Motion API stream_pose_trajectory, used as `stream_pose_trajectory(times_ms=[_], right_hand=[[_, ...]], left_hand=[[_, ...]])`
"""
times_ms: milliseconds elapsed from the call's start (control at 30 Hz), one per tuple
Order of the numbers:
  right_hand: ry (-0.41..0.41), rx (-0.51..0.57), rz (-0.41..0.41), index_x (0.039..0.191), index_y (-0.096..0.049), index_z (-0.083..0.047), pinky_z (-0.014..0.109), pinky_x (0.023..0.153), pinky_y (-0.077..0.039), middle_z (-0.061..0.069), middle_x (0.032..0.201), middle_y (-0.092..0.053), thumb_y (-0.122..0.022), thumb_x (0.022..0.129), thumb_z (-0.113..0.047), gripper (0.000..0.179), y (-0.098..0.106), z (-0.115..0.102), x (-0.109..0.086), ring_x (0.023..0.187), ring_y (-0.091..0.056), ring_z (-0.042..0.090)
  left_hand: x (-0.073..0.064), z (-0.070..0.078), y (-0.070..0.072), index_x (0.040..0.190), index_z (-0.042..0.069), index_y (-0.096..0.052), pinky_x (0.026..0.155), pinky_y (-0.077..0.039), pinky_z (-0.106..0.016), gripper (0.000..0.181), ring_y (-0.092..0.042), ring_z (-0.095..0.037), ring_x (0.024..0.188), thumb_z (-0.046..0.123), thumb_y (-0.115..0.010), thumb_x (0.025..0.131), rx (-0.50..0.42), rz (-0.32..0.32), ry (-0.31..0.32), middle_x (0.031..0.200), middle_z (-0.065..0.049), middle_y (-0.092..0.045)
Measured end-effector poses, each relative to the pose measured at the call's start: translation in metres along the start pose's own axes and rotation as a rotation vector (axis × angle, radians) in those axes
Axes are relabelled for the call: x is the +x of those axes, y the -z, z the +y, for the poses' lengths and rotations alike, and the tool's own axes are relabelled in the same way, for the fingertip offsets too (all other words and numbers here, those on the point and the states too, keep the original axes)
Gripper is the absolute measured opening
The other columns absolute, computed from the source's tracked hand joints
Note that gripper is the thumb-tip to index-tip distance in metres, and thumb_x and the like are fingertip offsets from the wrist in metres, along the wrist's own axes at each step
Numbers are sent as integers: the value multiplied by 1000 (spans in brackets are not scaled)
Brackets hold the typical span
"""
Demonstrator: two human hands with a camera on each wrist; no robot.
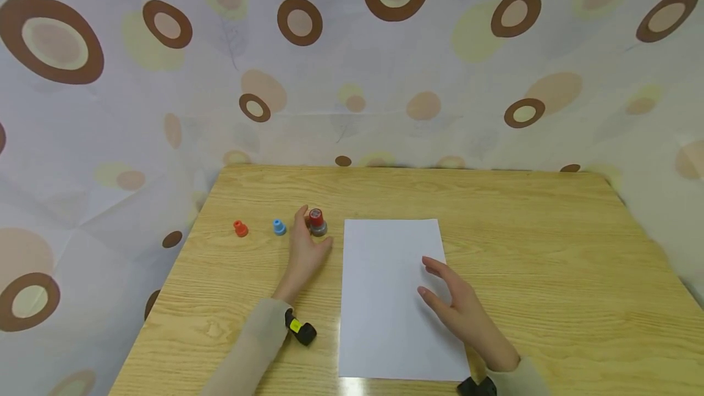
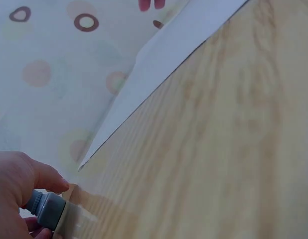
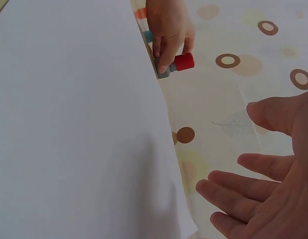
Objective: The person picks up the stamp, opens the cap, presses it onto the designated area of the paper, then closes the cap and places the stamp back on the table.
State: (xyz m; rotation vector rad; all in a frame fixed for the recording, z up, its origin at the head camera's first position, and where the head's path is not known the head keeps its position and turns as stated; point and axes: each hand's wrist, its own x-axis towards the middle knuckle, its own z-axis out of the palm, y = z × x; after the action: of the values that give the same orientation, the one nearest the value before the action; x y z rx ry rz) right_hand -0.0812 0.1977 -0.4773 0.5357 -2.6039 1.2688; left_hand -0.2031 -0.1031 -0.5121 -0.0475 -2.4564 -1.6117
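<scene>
A small stamp-like piece with a round red top and a grey base (image 1: pixel 317 225) stands upright on the table, left of a white sheet of paper (image 1: pixel 385 322). My left hand (image 1: pixel 308 252) reaches around it, fingers on its left side and thumb spread toward its near right. The left wrist view shows the grey base (image 2: pixel 50 211) between thumb and fingers. Over the paper's right side hovers my right hand (image 1: pixel 459 304), fingers loosely extended and thumb apart, holding nothing. In the right wrist view its palm and fingers (image 3: pixel 243 191) lie beside the paper's edge.
Left of my left hand stand a small blue piece (image 1: pixel 279 227) and, farther left, a small red one (image 1: pixel 240 228). The wooden table (image 1: pixel 550 249) meets a patterned cloth (image 1: pixel 341 78) at the back. Black wrist cameras sit on both wrists.
</scene>
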Motion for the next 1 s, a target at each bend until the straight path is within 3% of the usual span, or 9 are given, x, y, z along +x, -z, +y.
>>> stream_pose_trajectory(times_ms=[133, 333, 400, 567, 667, 800, 900, 1000], right_hand=[[-6, -10, -8, 138, -50, 3, 45, 100, -45, 18, 135, -59, -70, 92, -7, 51, -1, 0, -1, 121, -58, 35], [-11, -2, -7, 138, -50, 3, 25, 103, -41, 19, 135, -59, -70, 92, -7, 51, -1, 1, -1, 121, -58, 35], [-13, -1, -7, 138, -50, 3, 26, 103, -41, 19, 135, -59, -70, 92, -7, 51, -1, 1, -1, 121, -58, 35], [-23, -8, -8, 138, -50, 3, 47, 100, -46, 19, 135, -59, -70, 92, -8, 51, -1, 2, -2, 121, -58, 35], [-24, -14, -7, 138, -50, 2, 54, 98, -45, 18, 135, -59, -69, 92, -8, 51, -1, 3, -2, 121, -58, 35], [-7, -13, 3, 137, -51, 3, 33, 103, -44, 18, 135, -59, -70, 91, -7, 51, -1, 4, -2, 120, -58, 35], [6, -6, 7, 136, -51, 4, 13, 103, -34, 19, 134, -59, -70, 91, -6, 50, -1, 5, -2, 120, -58, 36], [10, 5, 5, 136, -51, 5, 7, 101, -28, 21, 134, -59, -70, 91, -5, 50, -1, 4, -2, 120, -58, 37]], left_hand=[[4, -6, -2, 145, -1, -33, 98, -48, -50, 75, -48, -39, 118, -6, -73, 82, 27, 30, -1, 125, -27, -50], [6, -6, -2, 140, -4, -42, 93, -51, -48, 64, -54, -38, 110, -5, -73, 84, 33, 64, -5, 120, -26, -55], [6, -5, -1, 138, -6, -44, 92, -52, -48, 62, -55, -38, 108, -5, -73, 83, 37, 66, -15, 118, -26, -56], [5, 0, 1, 134, -8, -49, 92, -54, -44, 58, -60, -36, 106, -6, -73, 80, 36, 42, -37, 118, -25, -59], [1, 7, 2, 133, -7, -50, 91, -54, -42, 60, -60, -35, 104, -5, -73, 78, 36, 12, -35, 115, -24, -61], [-7, 18, 5, 134, -6, -51, 83, -54, -40, 64, -59, -31, 96, -1, -76, 75, 37, -31, -19, 109, -20, -62], [-13, 24, 6, 134, -5, -53, 78, -56, -37, 65, -61, -27, 89, -1, -79, 74, 25, -57, -17, 106, -18, -63], [-22, 29, 7, 132, -5, -54, 75, -58, -37, 66, -63, -27, 85, -3, -81, 72, 10, -84, -32, 104, -19, -63]])
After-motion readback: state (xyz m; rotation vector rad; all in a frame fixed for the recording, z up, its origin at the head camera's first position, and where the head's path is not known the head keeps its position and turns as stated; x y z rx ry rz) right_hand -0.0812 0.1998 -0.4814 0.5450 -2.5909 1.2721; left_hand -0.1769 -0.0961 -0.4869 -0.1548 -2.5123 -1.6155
